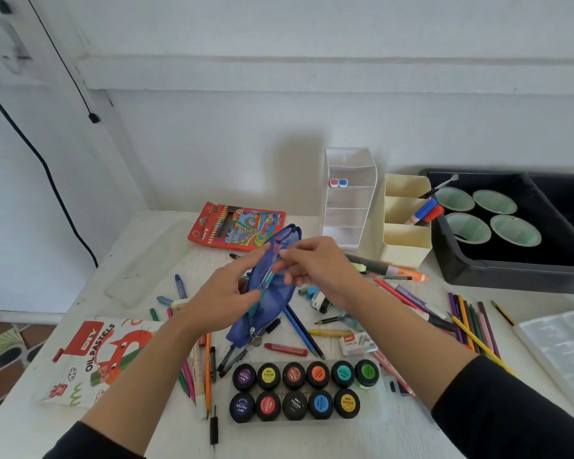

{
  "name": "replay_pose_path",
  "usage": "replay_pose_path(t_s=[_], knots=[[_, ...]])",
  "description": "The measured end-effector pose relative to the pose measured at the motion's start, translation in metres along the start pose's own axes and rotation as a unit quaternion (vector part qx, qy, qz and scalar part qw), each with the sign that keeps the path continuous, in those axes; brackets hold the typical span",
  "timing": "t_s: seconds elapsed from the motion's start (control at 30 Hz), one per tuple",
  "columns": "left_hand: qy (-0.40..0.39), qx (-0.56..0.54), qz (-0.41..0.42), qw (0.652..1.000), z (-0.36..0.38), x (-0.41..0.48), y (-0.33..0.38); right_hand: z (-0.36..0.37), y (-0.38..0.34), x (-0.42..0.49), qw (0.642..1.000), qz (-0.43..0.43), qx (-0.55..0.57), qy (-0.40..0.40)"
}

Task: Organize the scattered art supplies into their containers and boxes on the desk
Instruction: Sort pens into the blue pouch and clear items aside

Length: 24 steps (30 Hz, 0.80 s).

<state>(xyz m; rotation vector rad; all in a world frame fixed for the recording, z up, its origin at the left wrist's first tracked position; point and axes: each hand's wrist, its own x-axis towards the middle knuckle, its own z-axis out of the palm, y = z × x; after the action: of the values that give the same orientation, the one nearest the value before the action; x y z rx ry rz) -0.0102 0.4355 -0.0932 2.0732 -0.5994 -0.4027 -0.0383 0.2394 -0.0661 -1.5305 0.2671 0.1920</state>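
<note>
A blue mesh pencil pouch (275, 293) is lifted above the middle of the white desk (345, 435), its zipper open. My left hand (226, 293) grips the pouch's left edge. My right hand (315, 270) pinches a thin grey pen (267, 276) at the pouch's mouth. Loose coloured pencils (471, 323), crayons (285, 348), pens and markers (391, 270) lie scattered on the desk around and under the pouch.
A tray of poster paint jars (299, 389) sits near me. An oil pastels box (90, 359) lies left, a red pencil box (236, 226) behind. A white drawer unit (348, 193), a cream organiser (406, 223), a black bin (517, 226) with green cups and a white palette (560, 346) stand right.
</note>
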Motion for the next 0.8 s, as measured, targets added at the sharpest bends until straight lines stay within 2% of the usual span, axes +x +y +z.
replay_pose_path(t_s=[0.1,0.23,0.3,0.4,0.57,0.73,0.8], knots=[[0.001,-0.006,0.001,1.0,-0.003,0.001,0.003,0.004,0.003,0.003,0.995,0.009,-0.101,0.006],[0.001,0.008,0.008,1.0,-0.011,0.003,-0.002,-0.01,0.006,0.004,0.991,-0.042,-0.105,0.07],[0.012,0.016,0.0,1.0,-0.018,0.007,-0.007,-0.019,0.009,0.002,0.981,-0.073,-0.15,0.1],[0.031,0.061,0.005,0.998,-0.028,0.014,-0.007,-0.033,0.024,-0.002,0.943,-0.109,-0.285,0.134],[0.067,0.105,0.013,0.992,-0.04,0.023,-0.011,-0.048,0.054,-0.011,0.849,-0.128,-0.51,0.058],[0.133,0.125,0.012,0.983,-0.051,0.024,-0.01,-0.046,0.075,-0.014,0.761,-0.141,-0.631,0.042],[0.147,0.141,0.018,0.979,-0.054,0.027,-0.014,-0.046,0.077,-0.013,0.751,-0.148,-0.642,0.049]])
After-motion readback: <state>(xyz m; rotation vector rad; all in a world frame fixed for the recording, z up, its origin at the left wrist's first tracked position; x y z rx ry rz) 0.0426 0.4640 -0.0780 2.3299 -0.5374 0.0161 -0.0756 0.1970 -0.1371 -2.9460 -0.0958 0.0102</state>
